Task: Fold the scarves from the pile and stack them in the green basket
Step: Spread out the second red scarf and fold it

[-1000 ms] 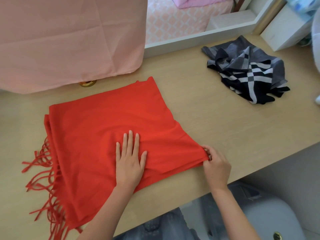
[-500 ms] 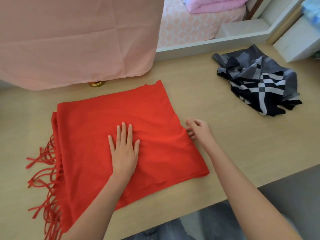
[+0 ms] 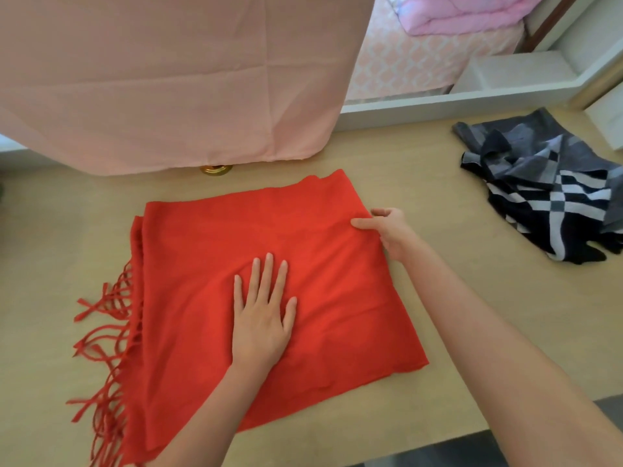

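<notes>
Now left hand (image 3: 261,321) lies flat on red scarf (image 3: 202,247); right hand (image 3: 391,230) pinches its edge.

Red scarf (image 3: 269,237) folded flat — plaid scarf (image 3: 553,190) crumpled.

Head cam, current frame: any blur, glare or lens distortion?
Head view: even soft light, no glare; left hand and right hand sharp, no motion blur; red scarf oversaturated, weave washed out; wide-angle swells the right forearm near the frame's edge.
</notes>
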Demonstrator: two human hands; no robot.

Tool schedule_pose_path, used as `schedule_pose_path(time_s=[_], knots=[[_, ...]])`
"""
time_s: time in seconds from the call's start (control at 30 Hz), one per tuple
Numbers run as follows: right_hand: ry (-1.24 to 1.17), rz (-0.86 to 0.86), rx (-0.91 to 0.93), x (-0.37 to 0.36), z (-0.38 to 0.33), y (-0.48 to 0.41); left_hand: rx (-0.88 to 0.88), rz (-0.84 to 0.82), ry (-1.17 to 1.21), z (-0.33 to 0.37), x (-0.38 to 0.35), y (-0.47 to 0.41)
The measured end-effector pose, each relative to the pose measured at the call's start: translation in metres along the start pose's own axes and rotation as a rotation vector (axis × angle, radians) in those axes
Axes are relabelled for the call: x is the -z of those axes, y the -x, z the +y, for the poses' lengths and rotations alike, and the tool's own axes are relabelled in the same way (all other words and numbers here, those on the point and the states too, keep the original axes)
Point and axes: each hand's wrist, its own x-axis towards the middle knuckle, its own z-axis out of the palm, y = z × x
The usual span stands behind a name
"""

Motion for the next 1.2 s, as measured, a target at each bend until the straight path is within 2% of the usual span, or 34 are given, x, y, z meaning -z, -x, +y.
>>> schedule_pose_path(time_s=[0.13,0.2,0.3,0.37,0.43,0.53,0.6,0.67,0.73,0.8,0.93,1.0,1.13,1.2], knots=[[0.233,-0.254,-0.176,0.001,-0.030,0.001,0.003,-0.011,-0.004,0.000,0.001,0.001],[0.236,-0.206,-0.152,0.002,-0.033,-0.005,0.005,-0.015,0.002,0.000,0.002,0.001],[0.214,-0.019,0.023,0.001,-0.028,-0.016,-0.010,-0.009,0.001,-0.001,0.002,0.000],[0.351,0.079,0.121,-0.004,-0.023,-0.020,-0.022,-0.012,0.009,-0.001,0.001,0.000],[0.485,0.082,0.171,-0.007,-0.023,-0.020,-0.017,-0.010,0.015,-0.001,0.000,0.000],[0.472,-0.007,0.089,0.002,-0.028,-0.009,0.037,0.037,0.084,-0.003,0.004,-0.004],[0.476,-0.135,-0.070,0.016,-0.027,0.002,0.085,0.074,0.085,-0.008,0.009,-0.018],[0.457,-0.279,-0.190,0.029,-0.014,0.013,0.111,0.066,0.052,-0.016,0.010,-0.032],[0.421,-0.326,-0.231,0.038,0.000,0.020,0.113,0.028,0.006,-0.020,0.006,-0.039],[0.460,-0.246,-0.162,0.039,0.013,0.024,0.105,0.008,-0.030,-0.022,0.000,-0.037],[0.472,0.110,0.172,0.033,0.032,0.026,0.114,0.016,-0.041,-0.024,-0.003,-0.035],[0.574,0.154,0.231,0.034,0.039,0.032,0.119,0.018,-0.032,-0.023,-0.002,-0.037],[0.581,-0.139,-0.018,0.049,0.052,0.051,0.142,0.063,0.002,-0.019,0.005,-0.034],[0.602,-0.197,-0.068,0.056,0.063,0.060,0.149,0.066,0.000,-0.018,0.004,-0.023]])
